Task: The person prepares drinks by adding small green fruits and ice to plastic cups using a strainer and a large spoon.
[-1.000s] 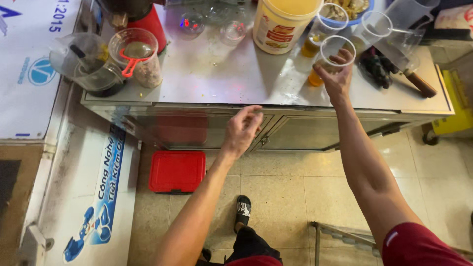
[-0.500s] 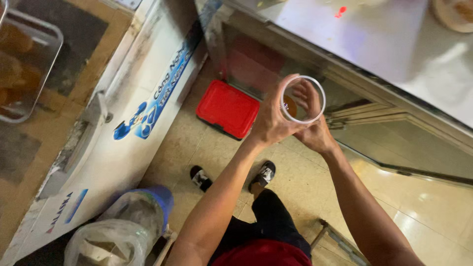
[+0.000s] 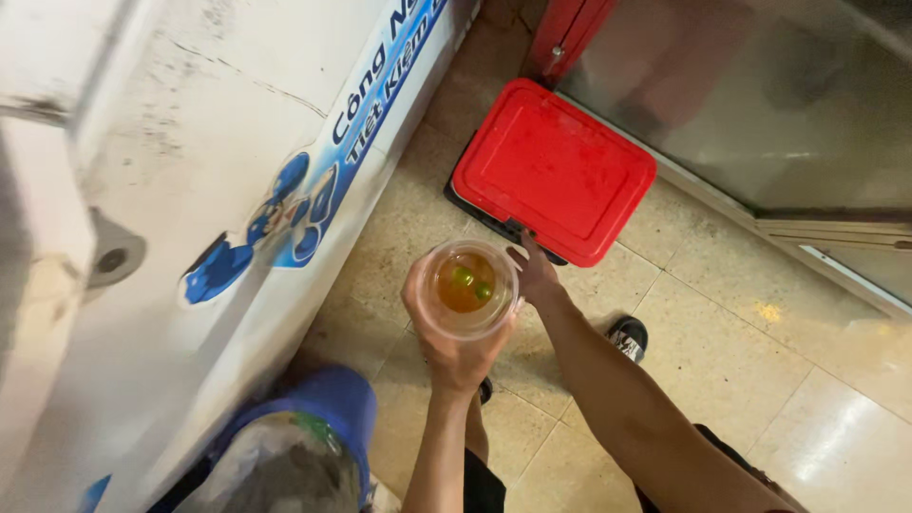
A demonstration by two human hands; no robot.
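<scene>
My left hand [image 3: 456, 359] is wrapped from below around a clear plastic cup [image 3: 465, 285], held upright above the floor. The cup holds amber liquid with two small green fruits floating in it. My right hand [image 3: 539, 278] stretches down past the cup; its fingers are at the near edge of a red-lidded box [image 3: 556, 166] on the tiled floor. I cannot tell if they grip the lid. The lid lies flat and closed on the box.
A white chest freezer [image 3: 190, 142] with a blue sticker fills the left side. A blue bin [image 3: 328, 413] lined with a clear bag stands at the bottom left. A steel cabinet front [image 3: 760, 104] runs along the top right. My shoe [image 3: 627, 335] is on the tiles.
The view has swung from the counter down to the floor. The cup, taken off the counter by my right hand, is now in my left. My right hand has dropped to the red box.
</scene>
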